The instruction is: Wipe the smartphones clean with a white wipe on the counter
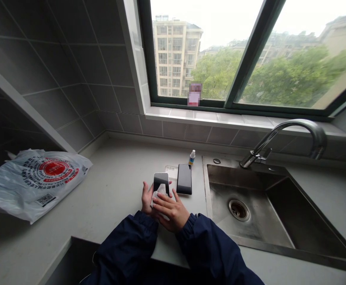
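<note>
A smartphone [161, 179] with a dark screen and pale rim rests in my left hand [147, 199], its fingers wrapped round from below and the thumb up along the left side. My right hand [173, 211] presses a white tissue [160, 190] flat against the lower part of that screen. To the right of my hands a second, larger dark phone [184, 180] lies face up on the counter. Partly under it is a clear phone case [171, 171]. Behind stands a small white-capped bottle [192, 157] with a blue and yellow label.
A steel sink [268, 240] with a chrome faucet [282, 126] is set into the pale counter [116, 170] on the right. At the far left lies a white plastic bag [36, 178] with red print. A tiled sill [202, 114] and window run along the back.
</note>
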`<state>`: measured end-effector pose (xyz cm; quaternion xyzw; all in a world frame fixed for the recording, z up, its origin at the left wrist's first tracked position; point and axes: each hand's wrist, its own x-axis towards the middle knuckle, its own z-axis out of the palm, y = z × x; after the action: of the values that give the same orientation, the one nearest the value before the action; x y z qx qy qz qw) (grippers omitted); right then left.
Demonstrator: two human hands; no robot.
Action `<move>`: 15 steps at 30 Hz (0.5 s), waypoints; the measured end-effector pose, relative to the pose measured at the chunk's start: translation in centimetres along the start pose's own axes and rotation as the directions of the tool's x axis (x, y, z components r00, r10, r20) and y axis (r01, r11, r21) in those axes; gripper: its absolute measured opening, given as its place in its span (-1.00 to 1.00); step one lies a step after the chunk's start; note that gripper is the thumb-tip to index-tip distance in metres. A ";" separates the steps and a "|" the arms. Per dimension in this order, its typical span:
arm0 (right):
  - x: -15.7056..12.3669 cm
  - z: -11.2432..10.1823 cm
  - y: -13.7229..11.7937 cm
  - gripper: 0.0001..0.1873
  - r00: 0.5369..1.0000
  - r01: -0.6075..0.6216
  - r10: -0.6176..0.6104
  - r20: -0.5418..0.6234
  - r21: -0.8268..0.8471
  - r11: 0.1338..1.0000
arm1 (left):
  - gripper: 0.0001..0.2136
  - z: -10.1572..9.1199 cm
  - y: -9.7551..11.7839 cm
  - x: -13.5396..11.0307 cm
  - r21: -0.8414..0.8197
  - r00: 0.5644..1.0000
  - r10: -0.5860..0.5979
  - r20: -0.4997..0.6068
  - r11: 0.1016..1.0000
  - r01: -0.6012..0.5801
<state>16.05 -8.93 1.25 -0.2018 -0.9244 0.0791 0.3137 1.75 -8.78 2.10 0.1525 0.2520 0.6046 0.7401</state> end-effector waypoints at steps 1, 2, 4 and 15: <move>0.0 0.0 0.0 -0.63 1.000 -0.019 0.019 -0.002 -0.008 1.000 | -0.26 0.1 -0.1 0.0 -0.003 1.000 0.011 0.000 1.000 -0.011; 0.0 0.0 0.1 -0.62 0.999 -0.039 0.039 -0.008 -0.017 0.999 | -0.28 0.1 -0.3 0.0 -0.007 1.000 0.020 0.001 1.000 -0.020; 0.0 -0.1 0.3 -0.61 0.996 -0.084 0.083 -0.035 -0.031 0.996 | -0.30 0.3 -0.4 0.0 -0.024 1.000 0.031 0.005 0.999 -0.031; -0.6 -0.2 1.4 -0.45 0.944 -0.326 0.318 -0.091 -0.103 0.940 | -0.36 -1.3 -1.5 1.1 0.012 0.986 0.049 0.159 0.999 -0.051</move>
<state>17.02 -7.95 0.70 -0.3710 -0.8699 0.0677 0.3179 2.41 -8.14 0.00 0.2122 0.1933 0.6070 0.7411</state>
